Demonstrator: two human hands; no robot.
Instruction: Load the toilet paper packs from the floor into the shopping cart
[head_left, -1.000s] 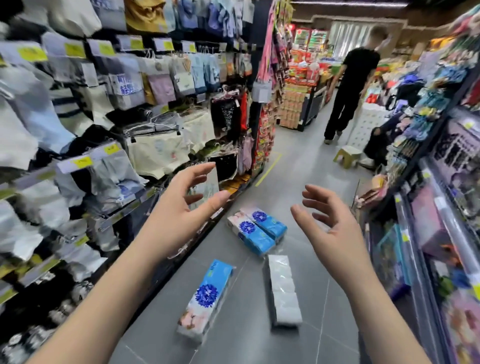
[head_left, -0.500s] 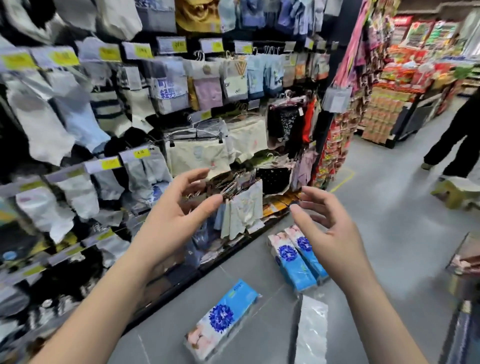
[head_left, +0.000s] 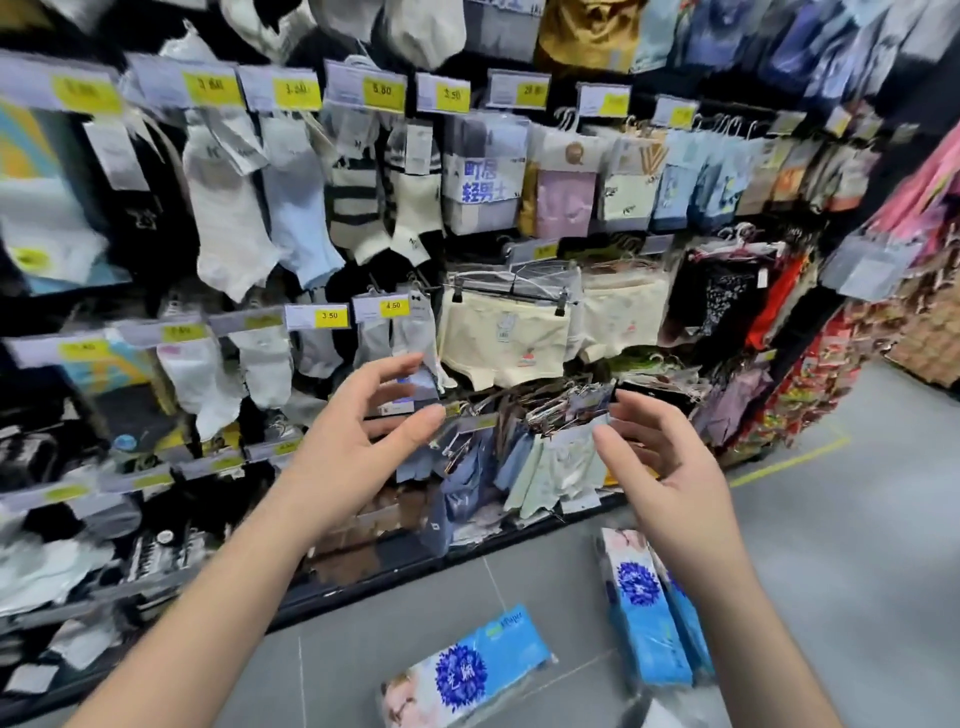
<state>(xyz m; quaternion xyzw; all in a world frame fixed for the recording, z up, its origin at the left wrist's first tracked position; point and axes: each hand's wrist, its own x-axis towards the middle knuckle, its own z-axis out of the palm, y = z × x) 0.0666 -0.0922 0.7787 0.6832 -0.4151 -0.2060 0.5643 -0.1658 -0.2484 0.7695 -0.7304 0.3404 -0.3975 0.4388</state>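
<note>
Sock rack (head_left: 363, 218) behind, left hand (head_left: 358, 441) and right hand (head_left: 670, 467) raised empty, fingers spread, packs (head_left: 644, 608) on floor (head_left: 857, 545) below

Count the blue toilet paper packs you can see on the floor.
3. One blue pack lies at bottom centre; two packs lie side by side, partly behind the right hand's wrist. Others may be hidden.
</note>
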